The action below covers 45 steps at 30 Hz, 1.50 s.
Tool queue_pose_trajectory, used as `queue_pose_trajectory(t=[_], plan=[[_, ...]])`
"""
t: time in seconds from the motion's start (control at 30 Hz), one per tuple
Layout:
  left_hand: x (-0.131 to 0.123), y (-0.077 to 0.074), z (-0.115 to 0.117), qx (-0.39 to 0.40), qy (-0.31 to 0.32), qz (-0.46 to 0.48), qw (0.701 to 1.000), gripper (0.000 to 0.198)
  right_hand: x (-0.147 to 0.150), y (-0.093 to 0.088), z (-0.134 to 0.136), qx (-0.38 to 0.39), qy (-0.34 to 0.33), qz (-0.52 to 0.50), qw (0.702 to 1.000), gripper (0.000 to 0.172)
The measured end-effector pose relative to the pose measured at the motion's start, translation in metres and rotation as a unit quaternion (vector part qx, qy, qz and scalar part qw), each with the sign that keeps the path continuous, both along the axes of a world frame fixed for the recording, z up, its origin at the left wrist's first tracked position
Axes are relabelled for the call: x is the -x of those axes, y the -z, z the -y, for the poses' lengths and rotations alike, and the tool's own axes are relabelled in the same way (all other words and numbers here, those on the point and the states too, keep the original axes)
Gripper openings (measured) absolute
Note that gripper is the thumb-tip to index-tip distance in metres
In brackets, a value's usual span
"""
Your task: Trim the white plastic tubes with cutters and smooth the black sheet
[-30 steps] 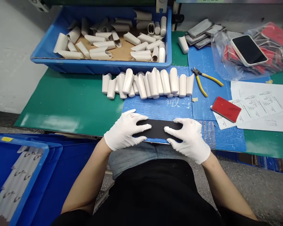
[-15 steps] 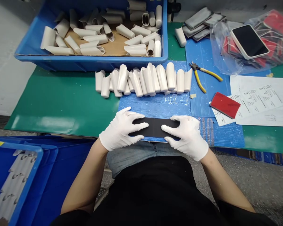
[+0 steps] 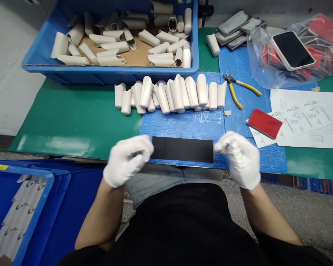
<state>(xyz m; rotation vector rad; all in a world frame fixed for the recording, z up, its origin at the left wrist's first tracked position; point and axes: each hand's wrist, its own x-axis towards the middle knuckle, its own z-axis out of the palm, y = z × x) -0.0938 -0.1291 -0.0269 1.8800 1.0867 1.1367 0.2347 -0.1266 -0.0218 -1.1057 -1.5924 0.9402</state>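
Beyond black strip, white writing

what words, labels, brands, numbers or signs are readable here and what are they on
No text reads clearly.
Blue sheet: white character-like marks, unclear.
Papers: rows of print, too small; faint pen-like marks, illegible.
Yellow label on the bin: no text discernible.
Phone: no brand visible.

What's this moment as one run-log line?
left grip: curled, by left end of black strip | right grip: curled, by right end | contact: unclear | black strip: on blue sheet
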Motion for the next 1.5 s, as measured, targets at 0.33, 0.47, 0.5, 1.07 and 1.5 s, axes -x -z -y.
queue_pose_trajectory(t=[0.33, 0.47, 0.5, 1.07, 1.5], plan=[[-0.078, 0.014, -0.021, 0.305, 0.098, 0.140, 0.937, 0.071, 0.093, 0.013, -0.015, 0.296, -0.083, -0.082, 0.948, 0.075], [-0.074, 0.020, -0.018, 0.306, 0.105, 0.129, 0.937, 0.069, 0.088, 0.019, -0.017, 0.321, -0.096, -0.069, 0.940, 0.074], [-0.073, 0.021, -0.017, 0.305, 0.111, 0.123, 0.938, 0.069, 0.087, 0.019, -0.017, 0.325, -0.101, -0.064, 0.938, 0.073], [-0.079, 0.027, -0.023, 0.249, 0.073, 0.091, 0.962, 0.067, 0.096, 0.024, -0.025, 0.284, -0.065, -0.023, 0.956, 0.078], [0.062, -0.021, -0.165, 0.248, -0.281, -0.441, 0.816, 0.060, -0.016, -0.032, -0.151, 0.148, 0.153, 0.486, 0.848, 0.048]])
